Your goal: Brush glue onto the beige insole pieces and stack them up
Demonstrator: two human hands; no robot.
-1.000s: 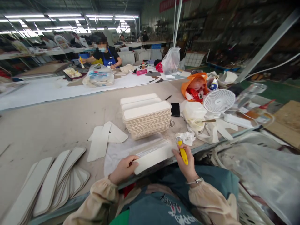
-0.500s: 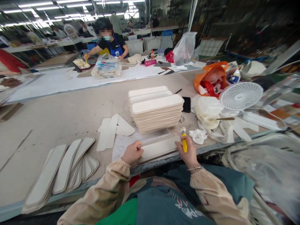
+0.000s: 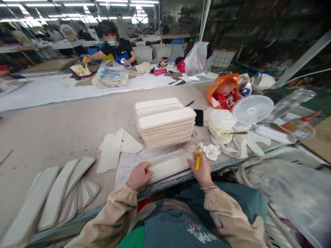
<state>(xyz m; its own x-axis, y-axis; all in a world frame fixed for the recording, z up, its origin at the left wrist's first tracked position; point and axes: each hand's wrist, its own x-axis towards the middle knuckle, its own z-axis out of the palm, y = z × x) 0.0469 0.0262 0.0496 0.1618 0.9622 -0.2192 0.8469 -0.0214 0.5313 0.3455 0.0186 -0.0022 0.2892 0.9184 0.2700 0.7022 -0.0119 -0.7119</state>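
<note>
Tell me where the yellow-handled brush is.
In the head view, slightly right of centre, the yellow-handled brush is in the right hand, beside the crumpled white wad.

Left hand (image 3: 139,175) and right hand (image 3: 201,169) partly cover the pale strip (image 3: 170,167), and the bottom edge crops both sleeves (image 3: 113,213)

Factory workshop floor, by the look of it: rows of long white tube lights (image 3: 79,4) overhead, wide beige-topped worktable (image 3: 64,120), thick stack of matching cream round-cornered panels (image 3: 167,129), blue-aproned co-worker (image 3: 122,51) opposite, more people (image 3: 68,33) along long benches (image 3: 59,45) behind.
</note>
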